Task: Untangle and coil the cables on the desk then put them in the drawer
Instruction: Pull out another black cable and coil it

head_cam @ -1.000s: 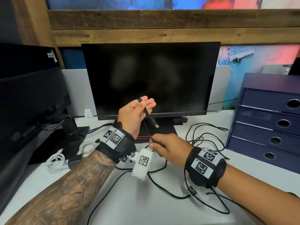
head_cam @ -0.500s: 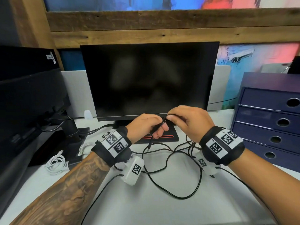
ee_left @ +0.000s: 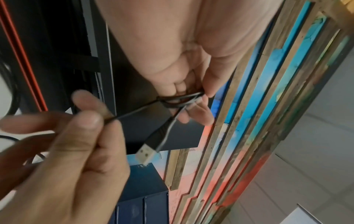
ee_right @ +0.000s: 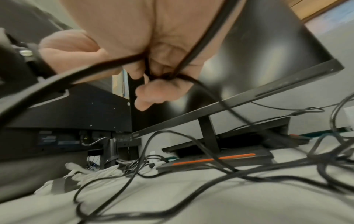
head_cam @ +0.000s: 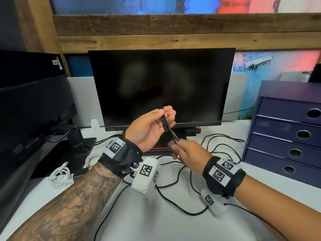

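A thin black USB cable [head_cam: 165, 123] is wound in a couple of loops round the fingers of my left hand [head_cam: 152, 126], raised palm up before the monitor. In the left wrist view the loops [ee_left: 182, 100] cross my fingers and the USB plug [ee_left: 146, 151] hangs free below them. My right hand [head_cam: 188, 152], just below and to the right, pinches the same cable [ee_left: 113, 119] between thumb and fingers. The rest of the black cable [head_cam: 175, 200] trails in tangled loops over the white desk. The drawer unit [head_cam: 288, 129] stands at the right, all drawers closed.
A black monitor [head_cam: 161, 87] with its stand stands right behind my hands. A second monitor [head_cam: 31, 108] on an arm fills the left. Two white coiled cables [head_cam: 60, 176] lie at the left by that monitor's base. More black cable loops [head_cam: 224, 146] lie near the drawer unit.
My left hand rose and turned palm up with the cable loops on its fingers. My right hand dropped from beside it to below it, drawing the cable down.
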